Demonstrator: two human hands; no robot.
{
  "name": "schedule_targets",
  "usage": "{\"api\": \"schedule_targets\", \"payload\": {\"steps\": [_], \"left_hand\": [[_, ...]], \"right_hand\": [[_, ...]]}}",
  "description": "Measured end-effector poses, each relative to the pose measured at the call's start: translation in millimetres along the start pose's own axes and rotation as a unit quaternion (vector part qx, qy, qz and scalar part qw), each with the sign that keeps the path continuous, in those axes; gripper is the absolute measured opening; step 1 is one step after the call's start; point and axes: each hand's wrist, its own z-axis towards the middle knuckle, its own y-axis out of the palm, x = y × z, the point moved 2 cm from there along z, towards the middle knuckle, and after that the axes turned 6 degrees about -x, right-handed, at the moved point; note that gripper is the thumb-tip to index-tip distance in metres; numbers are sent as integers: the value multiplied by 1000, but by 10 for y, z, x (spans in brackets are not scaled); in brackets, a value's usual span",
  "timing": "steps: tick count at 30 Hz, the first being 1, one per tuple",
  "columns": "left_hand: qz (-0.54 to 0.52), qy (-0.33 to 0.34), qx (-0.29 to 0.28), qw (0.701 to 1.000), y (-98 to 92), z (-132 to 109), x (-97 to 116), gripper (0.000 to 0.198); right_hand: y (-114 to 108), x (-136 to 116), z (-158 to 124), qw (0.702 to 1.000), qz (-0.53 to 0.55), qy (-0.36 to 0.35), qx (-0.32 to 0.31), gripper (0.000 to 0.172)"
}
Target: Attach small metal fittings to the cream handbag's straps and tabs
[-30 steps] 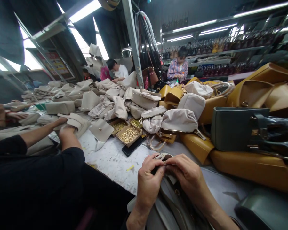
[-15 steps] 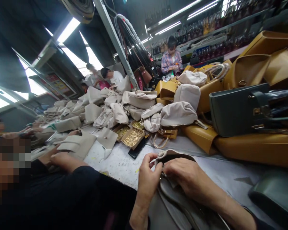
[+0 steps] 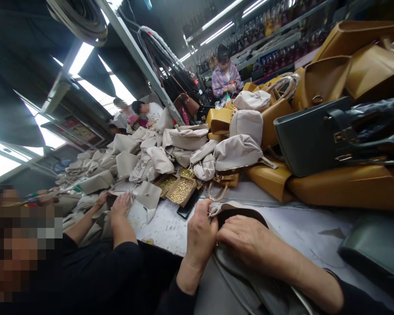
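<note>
A grey handbag (image 3: 239, 280) lies in front of me at the table's near edge, its dark opening facing away. My left hand (image 3: 200, 234) is closed on the bag's rim at the left of the opening. My right hand (image 3: 244, 238) rests curled on the rim beside it, fingertips pressed against the bag's edge. Whatever small part sits between the fingertips is hidden.
A person in black (image 3: 85, 267) at my left handles beige pieces (image 3: 118, 205). Boxes of gold hardware (image 3: 181, 190) and a dark phone (image 3: 189, 203) lie ahead. Beige bags (image 3: 238, 151), mustard bags (image 3: 348, 186) and a dark green bag (image 3: 315, 135) pile up right. Other workers sit farther back.
The view has tilted and swung left. My hands have stayed on the bag's rim, shifting slightly left. The neighbour's hands have moved nearer, onto a beige piece.
</note>
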Motion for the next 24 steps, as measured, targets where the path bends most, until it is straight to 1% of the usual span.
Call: {"api": "schedule_targets", "payload": {"steps": [3,6,9,12,14,16,19,21,24], "left_hand": [[139,62,0,988,30,34,34,43],[200,100,10,975,56,70,43,36],[194,132,24,972,50,77,20,25],[165,193,40,966,14,61,-5,28],[135,219,33,966,-7,55,-20,31],[106,206,21,973,-13,63,-37,29],[56,152,19,987,14,98,-66,26],[20,119,10,993,54,134,-84,25],[-30,66,-15,997,119,200,-106,23]], "right_hand": [[-1,11,-6,1000,-2,2,24,21],[6,26,-1,1000,5,8,30,21],[34,68,7,999,17,31,41,20],[56,135,4,997,30,49,51,17],[51,187,-7,995,51,68,51,13],[25,240,-26,988,85,107,66,10],[-11,304,-59,972,137,168,94,12],[-13,332,-71,964,159,190,100,11],[8,369,-69,958,174,202,106,13]]}}
